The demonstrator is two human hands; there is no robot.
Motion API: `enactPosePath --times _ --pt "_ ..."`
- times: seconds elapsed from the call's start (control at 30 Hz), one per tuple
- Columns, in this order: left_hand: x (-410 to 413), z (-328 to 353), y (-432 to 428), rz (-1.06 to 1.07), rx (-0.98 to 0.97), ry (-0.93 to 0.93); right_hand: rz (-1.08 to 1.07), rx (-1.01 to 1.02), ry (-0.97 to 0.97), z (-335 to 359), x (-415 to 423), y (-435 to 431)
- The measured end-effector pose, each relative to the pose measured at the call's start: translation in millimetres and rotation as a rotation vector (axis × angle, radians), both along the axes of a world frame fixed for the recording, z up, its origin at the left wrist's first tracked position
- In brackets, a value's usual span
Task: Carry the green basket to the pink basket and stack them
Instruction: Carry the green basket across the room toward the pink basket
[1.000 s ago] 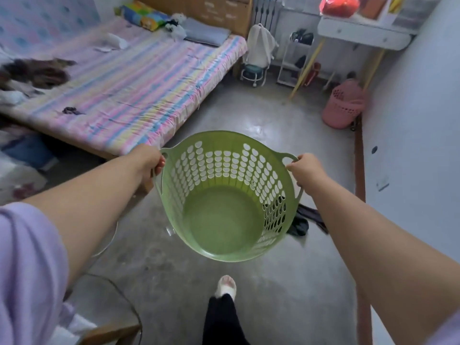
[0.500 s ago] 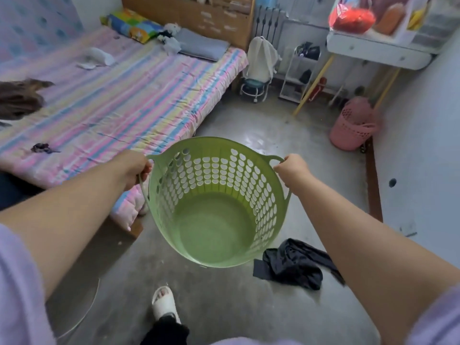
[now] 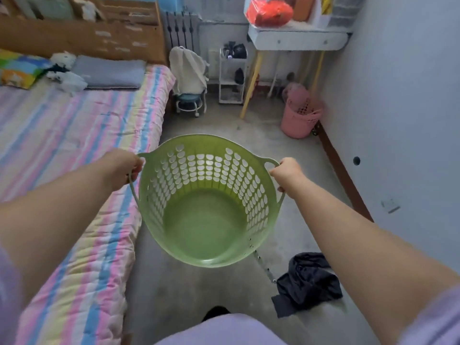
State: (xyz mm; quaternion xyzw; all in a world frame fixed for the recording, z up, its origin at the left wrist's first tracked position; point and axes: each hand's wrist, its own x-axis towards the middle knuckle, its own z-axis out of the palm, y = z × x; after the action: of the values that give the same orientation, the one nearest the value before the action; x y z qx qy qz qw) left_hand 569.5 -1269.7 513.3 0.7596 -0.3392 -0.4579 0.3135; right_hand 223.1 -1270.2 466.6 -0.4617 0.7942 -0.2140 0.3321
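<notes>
Left hand (image 3: 124,168) closed on the left handle of the green basket (image 3: 206,220), right hand (image 3: 286,174) closed on the right handle. Basket held off the floor, mouth tilted toward the camera, nothing inside. Landmark = green basket: striped bed (image 3: 82,150) just to its left, dark cloth (image 3: 307,280) on the floor near its lower right, pink basket (image 3: 298,118) well beyond it to the upper right, on the floor against the wall beside a yellow-legged table (image 3: 298,39). Baskets well apart, not stacked.
</notes>
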Motion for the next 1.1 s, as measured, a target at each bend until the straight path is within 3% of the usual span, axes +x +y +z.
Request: enactPosePath --times 0.53,0.67,1.1 --pt "-111.0 -5.8 -389.0 -0.214 0.043 0.068 -0.337 0.009 -0.131 -9.3 -96.6 -272.8" --pt "-154.3 -18.8 -480.3 -0.314 0.066 0.129 -0.42 0.007 -0.133 -11.2 -130.5 -328.2" --pt "-345.1 -17.4 -753.3 -0.779 0.03 0.033 -0.871 0.103 -0.087 -24.9 -233.6 -478.1"
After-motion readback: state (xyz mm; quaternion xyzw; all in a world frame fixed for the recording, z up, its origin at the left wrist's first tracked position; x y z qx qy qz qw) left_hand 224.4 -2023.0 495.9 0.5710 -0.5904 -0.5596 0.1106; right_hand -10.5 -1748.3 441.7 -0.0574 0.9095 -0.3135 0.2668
